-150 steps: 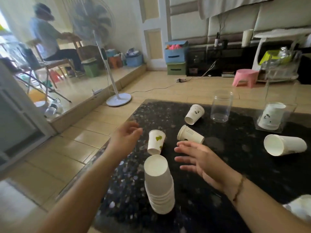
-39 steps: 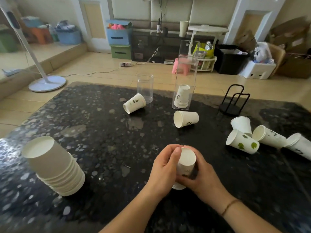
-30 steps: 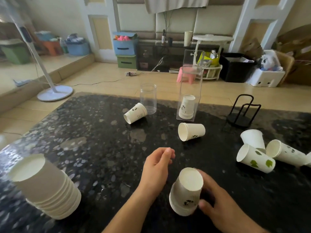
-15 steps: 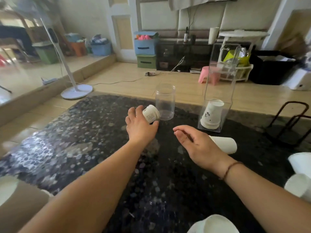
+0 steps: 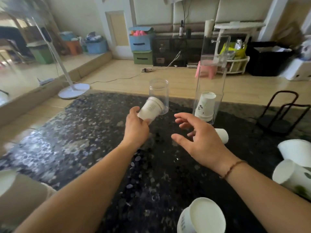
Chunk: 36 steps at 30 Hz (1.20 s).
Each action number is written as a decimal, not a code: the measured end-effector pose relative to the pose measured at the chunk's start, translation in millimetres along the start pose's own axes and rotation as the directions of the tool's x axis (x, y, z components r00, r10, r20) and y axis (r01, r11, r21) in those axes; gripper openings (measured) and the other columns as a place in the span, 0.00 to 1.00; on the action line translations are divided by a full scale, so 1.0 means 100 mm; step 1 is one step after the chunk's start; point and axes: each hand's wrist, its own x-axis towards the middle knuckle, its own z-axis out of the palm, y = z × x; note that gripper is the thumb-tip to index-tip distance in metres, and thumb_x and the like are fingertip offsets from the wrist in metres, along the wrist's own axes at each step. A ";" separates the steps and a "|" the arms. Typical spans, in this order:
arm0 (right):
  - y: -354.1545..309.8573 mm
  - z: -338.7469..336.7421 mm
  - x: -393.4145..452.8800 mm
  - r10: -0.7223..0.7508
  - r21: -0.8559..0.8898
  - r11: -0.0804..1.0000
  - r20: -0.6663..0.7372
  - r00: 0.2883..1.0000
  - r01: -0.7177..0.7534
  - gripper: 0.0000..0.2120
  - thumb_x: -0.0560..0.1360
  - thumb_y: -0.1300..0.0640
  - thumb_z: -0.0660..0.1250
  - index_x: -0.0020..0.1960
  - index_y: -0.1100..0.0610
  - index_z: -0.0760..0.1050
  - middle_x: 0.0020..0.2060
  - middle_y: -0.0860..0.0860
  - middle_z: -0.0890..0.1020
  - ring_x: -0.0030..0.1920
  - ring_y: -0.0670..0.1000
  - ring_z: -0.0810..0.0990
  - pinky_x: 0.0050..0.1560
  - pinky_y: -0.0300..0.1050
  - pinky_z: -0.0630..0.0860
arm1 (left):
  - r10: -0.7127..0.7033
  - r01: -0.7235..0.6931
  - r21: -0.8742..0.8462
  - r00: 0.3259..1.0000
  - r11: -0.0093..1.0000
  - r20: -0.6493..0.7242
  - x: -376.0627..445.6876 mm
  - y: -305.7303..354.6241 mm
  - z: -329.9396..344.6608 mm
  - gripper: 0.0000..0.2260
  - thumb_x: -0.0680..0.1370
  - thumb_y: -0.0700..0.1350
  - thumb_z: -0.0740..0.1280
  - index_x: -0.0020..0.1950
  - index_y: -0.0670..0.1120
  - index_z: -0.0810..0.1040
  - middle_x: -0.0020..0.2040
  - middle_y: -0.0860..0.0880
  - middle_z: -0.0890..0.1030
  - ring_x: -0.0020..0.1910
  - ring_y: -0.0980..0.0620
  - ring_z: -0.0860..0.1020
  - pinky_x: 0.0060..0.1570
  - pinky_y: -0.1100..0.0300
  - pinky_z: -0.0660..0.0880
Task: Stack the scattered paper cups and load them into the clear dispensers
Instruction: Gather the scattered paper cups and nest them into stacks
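Left hand [image 5: 136, 127] holds a paper cup [image 5: 151, 110]; right hand [image 5: 204, 142] spread.

Two bare forearms are entering from the lower edge of the head view, each ending in an uncovered hand. The left hand [image 5: 135, 127] and its forearm are carrying no sleeve, watch, ring or band along their visible length. The right hand [image 5: 200, 142] is likewise showing no rings or gloves. The right wrist is wearing a thin brown cord bracelet [image 5: 233, 169], a single narrow strand that is wrapping once around the wrist. No sleeve edge is showing on either arm up to the frame border. The fingernails, where they are showing, are looking short and unpainted.
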 end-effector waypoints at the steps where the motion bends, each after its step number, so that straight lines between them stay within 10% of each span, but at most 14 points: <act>1: -0.06 -0.05 -0.03 -0.014 -0.028 1.000 -0.015 1.000 0.014 0.24 0.72 0.52 0.73 0.67 0.44 0.70 0.57 0.40 0.77 0.57 0.41 0.75 0.51 0.36 0.74 | 0.043 -0.042 -0.041 0.999 0.998 0.010 -0.15 0.08 -0.06 0.25 0.81 0.42 0.65 0.76 0.50 0.61 0.61 0.49 0.72 0.49 0.53 0.77 0.39 0.68 0.75; 6: -0.46 -0.38 -0.23 -0.164 -0.328 0.933 -0.014 0.986 0.150 0.36 0.69 0.54 0.75 0.73 0.48 0.63 0.70 0.46 0.68 0.71 0.47 0.64 0.73 0.49 0.64 | 0.335 -0.320 -0.147 0.938 0.936 0.094 -0.85 0.49 -0.57 0.18 0.83 0.43 0.60 0.72 0.52 0.62 0.59 0.53 0.74 0.50 0.59 0.77 0.41 0.70 0.75; 13: -0.98 -0.72 -0.75 -0.263 -0.483 0.846 -0.012 0.965 0.225 0.36 0.66 0.50 0.77 0.71 0.52 0.68 0.68 0.49 0.73 0.72 0.48 0.64 0.73 0.47 0.56 | 0.596 -0.577 -0.152 0.789 0.802 0.148 -1.42 0.87 -1.08 0.15 0.81 0.55 0.52 0.65 0.53 0.70 0.53 0.54 0.75 0.46 0.59 0.75 0.41 0.71 0.72; 22: -1.06 -0.50 -1.51 -0.020 -0.427 0.903 -0.146 0.989 -0.045 0.42 0.63 0.31 0.68 0.72 0.46 0.64 0.55 0.40 0.79 0.58 0.44 0.76 0.69 0.47 0.64 | 0.609 -0.662 0.091 0.728 0.744 0.315 -1.89 1.18 -1.15 0.19 0.80 0.60 0.54 0.67 0.53 0.68 0.58 0.58 0.72 0.55 0.59 0.72 0.53 0.63 0.71; 36: -0.52 -0.02 -1.96 0.395 -0.149 0.905 -0.046 0.917 -0.397 0.40 0.60 0.33 0.72 0.69 0.41 0.65 0.57 0.39 0.77 0.61 0.42 0.75 0.63 0.43 0.72 | 0.364 -0.516 0.109 0.723 0.850 0.587 -2.22 0.77 -0.50 0.22 0.75 0.63 0.68 0.66 0.59 0.70 0.61 0.60 0.71 0.57 0.58 0.74 0.56 0.64 0.74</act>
